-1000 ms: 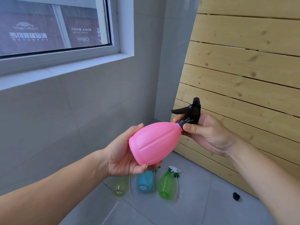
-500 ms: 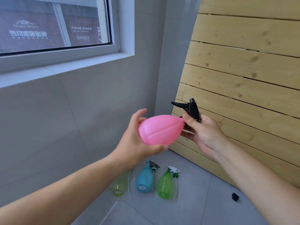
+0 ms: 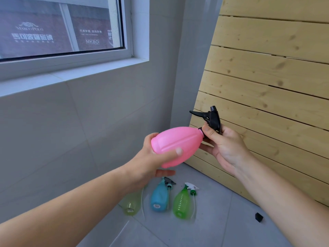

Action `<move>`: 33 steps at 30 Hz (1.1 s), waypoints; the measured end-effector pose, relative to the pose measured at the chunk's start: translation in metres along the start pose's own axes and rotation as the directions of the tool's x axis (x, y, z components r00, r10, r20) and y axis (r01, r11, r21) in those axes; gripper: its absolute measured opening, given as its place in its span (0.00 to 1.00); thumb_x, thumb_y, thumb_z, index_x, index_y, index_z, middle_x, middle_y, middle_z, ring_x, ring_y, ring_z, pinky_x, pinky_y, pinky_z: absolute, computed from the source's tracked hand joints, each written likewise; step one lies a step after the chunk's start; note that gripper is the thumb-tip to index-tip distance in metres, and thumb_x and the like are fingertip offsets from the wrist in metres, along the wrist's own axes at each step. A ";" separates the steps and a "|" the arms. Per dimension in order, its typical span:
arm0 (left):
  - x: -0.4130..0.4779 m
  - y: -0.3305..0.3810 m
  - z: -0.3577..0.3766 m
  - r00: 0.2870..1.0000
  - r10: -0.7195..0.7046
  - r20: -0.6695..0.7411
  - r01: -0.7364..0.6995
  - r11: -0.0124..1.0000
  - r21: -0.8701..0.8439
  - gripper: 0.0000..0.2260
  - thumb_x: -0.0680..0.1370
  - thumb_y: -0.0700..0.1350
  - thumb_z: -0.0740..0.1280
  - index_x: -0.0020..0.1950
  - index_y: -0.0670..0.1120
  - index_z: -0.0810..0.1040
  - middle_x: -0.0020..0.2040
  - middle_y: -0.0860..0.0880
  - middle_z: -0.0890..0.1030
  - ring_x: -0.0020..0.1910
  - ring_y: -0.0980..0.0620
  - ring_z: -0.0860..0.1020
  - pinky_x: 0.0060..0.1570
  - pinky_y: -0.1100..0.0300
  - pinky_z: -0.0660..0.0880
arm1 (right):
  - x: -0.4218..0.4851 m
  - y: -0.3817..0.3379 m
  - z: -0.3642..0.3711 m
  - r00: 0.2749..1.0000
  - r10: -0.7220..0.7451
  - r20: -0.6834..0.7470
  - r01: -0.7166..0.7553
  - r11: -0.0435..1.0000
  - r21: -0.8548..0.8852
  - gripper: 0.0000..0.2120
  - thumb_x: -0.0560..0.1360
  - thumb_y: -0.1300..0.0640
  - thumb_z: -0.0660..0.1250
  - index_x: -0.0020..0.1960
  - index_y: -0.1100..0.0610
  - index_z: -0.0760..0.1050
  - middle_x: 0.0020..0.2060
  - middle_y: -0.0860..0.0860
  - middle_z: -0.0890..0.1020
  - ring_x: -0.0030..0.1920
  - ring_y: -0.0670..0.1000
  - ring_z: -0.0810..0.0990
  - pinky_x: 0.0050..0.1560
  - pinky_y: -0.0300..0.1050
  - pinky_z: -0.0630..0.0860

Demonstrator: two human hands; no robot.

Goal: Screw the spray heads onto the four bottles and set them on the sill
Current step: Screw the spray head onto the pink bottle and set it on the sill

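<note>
I hold a pink bottle (image 3: 175,143) on its side in front of me. My left hand (image 3: 151,164) grips its round base. My right hand (image 3: 224,148) pinches the black spray head (image 3: 211,119) at the bottle's neck. On the grey floor below lie three more bottles side by side: a pale yellow-green bottle (image 3: 131,204), a blue bottle (image 3: 159,197) with a grey spray head beside its neck, and a green bottle (image 3: 181,202) with a white spray head at its neck. The white window sill (image 3: 71,75) runs along the upper left.
A slatted wooden panel (image 3: 267,86) leans against the wall on the right. A small black piece (image 3: 259,216) lies on the floor tiles near the panel's foot. The grey tiled wall (image 3: 89,122) stands below the sill.
The pink bottle has risen and tilted further onto its side. My left hand shifted its grip around the base, and my right hand's fingers moved on the spray head.
</note>
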State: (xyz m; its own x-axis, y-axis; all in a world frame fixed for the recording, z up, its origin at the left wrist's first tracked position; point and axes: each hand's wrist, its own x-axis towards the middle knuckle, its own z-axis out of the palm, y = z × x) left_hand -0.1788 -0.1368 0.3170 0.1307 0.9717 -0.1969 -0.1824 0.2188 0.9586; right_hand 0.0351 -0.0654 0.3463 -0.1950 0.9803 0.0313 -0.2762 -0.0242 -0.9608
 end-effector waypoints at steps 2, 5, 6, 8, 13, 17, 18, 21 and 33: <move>-0.001 0.005 -0.001 0.984 -0.161 0.071 0.169 0.977 -0.133 0.41 0.59 0.67 0.80 0.69 0.55 0.76 0.64 0.44 0.83 0.58 0.43 0.85 0.48 0.41 0.84 | -0.001 0.000 0.000 1.000 0.005 0.021 -0.005 1.000 -0.011 0.02 0.76 0.60 0.69 0.48 0.57 0.78 0.43 0.55 0.85 0.42 0.52 0.83 0.43 0.50 0.81; -0.002 0.006 0.001 0.978 -0.202 0.058 0.208 0.968 -0.138 0.36 0.61 0.67 0.79 0.65 0.53 0.80 0.56 0.40 0.86 0.50 0.40 0.87 0.40 0.49 0.84 | -0.002 0.000 0.000 0.999 0.014 0.042 -0.014 1.000 -0.007 0.02 0.77 0.60 0.68 0.48 0.58 0.78 0.44 0.56 0.86 0.44 0.53 0.84 0.43 0.48 0.81; -0.001 0.005 0.001 0.985 -0.171 0.022 0.172 0.976 -0.135 0.35 0.61 0.66 0.79 0.64 0.53 0.79 0.56 0.40 0.85 0.47 0.42 0.87 0.38 0.52 0.84 | -0.002 0.000 0.001 0.999 0.012 0.042 -0.012 1.000 -0.004 0.03 0.77 0.61 0.67 0.50 0.59 0.77 0.43 0.55 0.86 0.44 0.53 0.84 0.43 0.47 0.81; -0.001 0.003 0.004 0.995 -0.085 -0.051 0.079 0.991 -0.111 0.34 0.61 0.63 0.79 0.64 0.52 0.77 0.58 0.42 0.83 0.43 0.47 0.87 0.39 0.53 0.83 | -0.002 -0.002 0.002 0.999 0.005 0.042 -0.005 1.000 0.005 0.06 0.77 0.62 0.67 0.54 0.62 0.75 0.42 0.55 0.86 0.44 0.53 0.85 0.44 0.47 0.82; -0.005 0.003 0.007 0.987 0.115 -0.113 -0.112 0.993 0.027 0.29 0.64 0.62 0.79 0.60 0.52 0.77 0.56 0.46 0.82 0.43 0.51 0.87 0.40 0.52 0.84 | -0.002 -0.008 0.005 1.000 0.006 0.001 -0.006 1.000 0.024 0.04 0.77 0.63 0.67 0.50 0.63 0.77 0.39 0.54 0.86 0.41 0.52 0.86 0.44 0.47 0.83; -0.009 0.001 0.007 0.961 0.237 -0.140 -0.218 0.966 0.139 0.25 0.64 0.60 0.79 0.57 0.57 0.76 0.48 0.54 0.84 0.45 0.51 0.87 0.38 0.51 0.85 | -0.002 -0.007 0.004 1.000 0.024 -0.005 -0.023 0.999 0.041 0.03 0.76 0.63 0.68 0.49 0.62 0.77 0.38 0.54 0.86 0.40 0.52 0.86 0.45 0.48 0.84; -0.009 0.001 0.007 0.956 0.256 -0.139 -0.233 0.959 0.163 0.24 0.65 0.60 0.79 0.56 0.58 0.76 0.47 0.57 0.84 0.45 0.51 0.87 0.37 0.52 0.85 | -0.001 -0.007 0.004 1.000 0.023 0.003 -0.023 0.999 0.042 0.05 0.75 0.62 0.69 0.49 0.63 0.78 0.39 0.54 0.86 0.40 0.52 0.86 0.45 0.47 0.84; -0.007 0.004 0.005 0.960 0.256 -0.116 -0.231 0.954 0.190 0.25 0.65 0.59 0.80 0.58 0.59 0.76 0.49 0.57 0.84 0.48 0.51 0.87 0.37 0.54 0.84 | 0.003 -0.006 0.000 0.999 0.032 0.000 -0.032 0.997 0.066 0.13 0.68 0.59 0.72 0.49 0.64 0.79 0.42 0.57 0.86 0.43 0.53 0.86 0.43 0.47 0.83; 0.003 0.028 -0.015 0.993 0.111 -0.044 -0.102 0.979 0.175 0.36 0.59 0.51 0.83 0.66 0.57 0.77 0.60 0.48 0.83 0.55 0.49 0.85 0.44 0.57 0.83 | -0.001 0.003 0.037 1.000 0.022 0.015 -0.019 0.988 -0.152 0.35 0.58 0.44 0.79 0.61 0.51 0.73 0.49 0.51 0.88 0.52 0.53 0.86 0.56 0.60 0.80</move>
State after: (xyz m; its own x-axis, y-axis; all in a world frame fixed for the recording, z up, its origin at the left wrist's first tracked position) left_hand -0.1978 -0.1264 0.3403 0.0667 0.9929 -0.0981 -0.0209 0.0997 0.9948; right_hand 0.0000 -0.0735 0.3536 -0.2148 0.9765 0.0146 -0.1265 -0.0130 -0.9919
